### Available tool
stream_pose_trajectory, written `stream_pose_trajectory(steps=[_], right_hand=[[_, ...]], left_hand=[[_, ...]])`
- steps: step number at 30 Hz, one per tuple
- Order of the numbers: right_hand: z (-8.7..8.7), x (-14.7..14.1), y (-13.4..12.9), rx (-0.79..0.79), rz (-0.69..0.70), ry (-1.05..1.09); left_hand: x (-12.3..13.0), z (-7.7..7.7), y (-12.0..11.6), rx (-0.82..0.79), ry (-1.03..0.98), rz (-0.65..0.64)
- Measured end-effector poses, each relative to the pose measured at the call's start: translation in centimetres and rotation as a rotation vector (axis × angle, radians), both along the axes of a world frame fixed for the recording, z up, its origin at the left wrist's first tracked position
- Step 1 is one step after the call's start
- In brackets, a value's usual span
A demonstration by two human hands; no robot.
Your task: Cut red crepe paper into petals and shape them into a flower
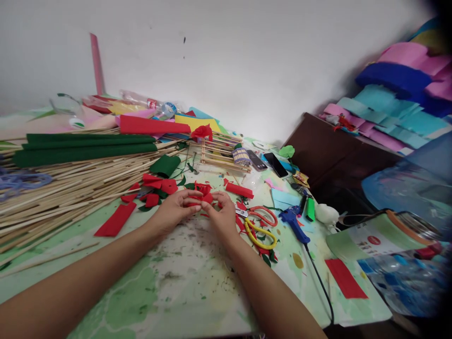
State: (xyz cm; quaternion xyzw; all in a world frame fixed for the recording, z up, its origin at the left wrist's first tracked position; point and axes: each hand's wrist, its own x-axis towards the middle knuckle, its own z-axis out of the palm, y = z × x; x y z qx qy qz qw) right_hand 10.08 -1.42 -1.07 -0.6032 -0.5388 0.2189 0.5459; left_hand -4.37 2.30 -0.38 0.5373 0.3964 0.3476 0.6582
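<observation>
Both my hands meet over the middle of the table, with a crumpled red paper flower (202, 192) between them. My left hand (175, 205) pinches its left side, and the fingers of my right hand (223, 214) close on its right side. The fingertips partly cover the flower. Red and green paper scraps (151, 201) lie just left of my hands. Scissors with orange and yellow handles (260, 239) rest right beside my right hand. Further left is a flat red strip (115, 219).
Thin wooden sticks (70, 188) cover the left side, under green paper rolls (88, 148). A blue glue gun (294, 223) with a black cord lies at right, near two phones (276, 165). Behind my hands stands a stick frame (226, 153). A green bottle (374, 238) is far right.
</observation>
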Motion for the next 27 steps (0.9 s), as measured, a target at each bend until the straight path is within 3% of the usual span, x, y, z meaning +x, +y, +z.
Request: stream_pose_trajectory(steps=[4, 9, 15, 21, 27], right_hand=[[0.2, -0.1, 0.0, -0.034, -0.023, 0.143], [0.0, -0.1, 0.0, -0.043, 0.085, 0.25], [-0.2, -0.3, 0.2, -0.063, 0.06, 0.269], [-1.0, -0.2, 0.6, -0.2, 0.222, 0.444], [-0.8, 0.2, 0.8, -0.079, 0.095, 0.512]], left_hand=[[0.0, 0.1, 0.2, 0.025, -0.004, 0.0], [0.0, 0.4, 0.0, 0.03, 0.004, 0.003], [0.0, 0.4, 0.2, 0.041, -0.009, -0.005], [-0.2, 0.3, 0.4, 0.037, -0.041, -0.009], [0.1, 0.4, 0.1, 0.01, -0.087, -0.031]])
